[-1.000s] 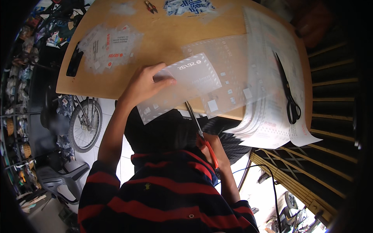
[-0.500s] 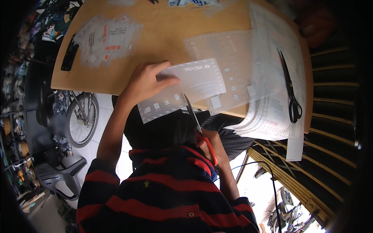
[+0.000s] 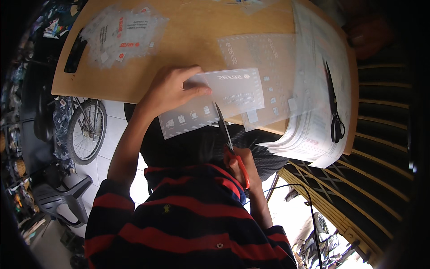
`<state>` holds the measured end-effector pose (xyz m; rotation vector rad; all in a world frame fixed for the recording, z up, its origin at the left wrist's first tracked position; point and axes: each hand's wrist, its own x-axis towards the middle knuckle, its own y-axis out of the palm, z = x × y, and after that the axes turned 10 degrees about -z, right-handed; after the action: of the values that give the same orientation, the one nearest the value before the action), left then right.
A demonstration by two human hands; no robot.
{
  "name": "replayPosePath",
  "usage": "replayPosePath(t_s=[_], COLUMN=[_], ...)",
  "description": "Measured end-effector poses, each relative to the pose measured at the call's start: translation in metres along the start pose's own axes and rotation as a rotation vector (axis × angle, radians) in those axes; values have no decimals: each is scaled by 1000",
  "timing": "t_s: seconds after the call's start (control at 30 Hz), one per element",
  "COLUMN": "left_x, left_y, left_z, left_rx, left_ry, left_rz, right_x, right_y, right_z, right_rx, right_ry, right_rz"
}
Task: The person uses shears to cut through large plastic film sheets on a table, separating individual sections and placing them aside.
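Note:
My left hand (image 3: 177,87) pinches a translucent printed plastic sheet (image 3: 237,92) between thumb and fingers, holding it over the table's near edge. White icons and a striped border show on it. My right hand (image 3: 245,166) grips scissors (image 3: 226,134) by their red handles, blades pointing up and away from me. The blade tips meet the sheet near its middle, at the lower side; whether the blades are apart is hard to tell. Beyond the held piece lies a larger translucent printed sheet (image 3: 251,49), flat on the table.
A stack of large printed sheets (image 3: 309,121) curls over the table's (image 3: 192,27) right side, with black scissors (image 3: 333,107) on top. Cut translucent pieces (image 3: 130,33) and a dark phone (image 3: 76,54) lie at left. Another person's hand (image 3: 369,38) is at the far right. A bicycle wheel (image 3: 87,130) stands left.
The view has shifted slightly. Both hands keep their grip, with the scissors' tips still at the sheet. At the right, the white strip hanging off the stack has drawn up and curled.

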<state>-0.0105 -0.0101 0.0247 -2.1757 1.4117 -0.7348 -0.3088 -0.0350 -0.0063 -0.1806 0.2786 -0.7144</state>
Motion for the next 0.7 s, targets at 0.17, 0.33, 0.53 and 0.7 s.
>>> replayPosePath(t_s=[0.17,0.33,0.53,0.7], left_x=[2,4,7,6], left_y=[-5,-8,-14,-16], left_z=[-2,-3,-7,-10], left_rx=[75,-70,-20,31], left_ry=[15,5,13,-7], left_rz=[27,23,65,76], right_x=[-4,-6,-5,-5], right_y=[7,14,12,11], right_z=[-7,-12,-12,-3], right_rx=[-27,-42,-126,-80], right_ry=[-32,-70,-159,-59], right_rz=[-51,-95,-108,-77])
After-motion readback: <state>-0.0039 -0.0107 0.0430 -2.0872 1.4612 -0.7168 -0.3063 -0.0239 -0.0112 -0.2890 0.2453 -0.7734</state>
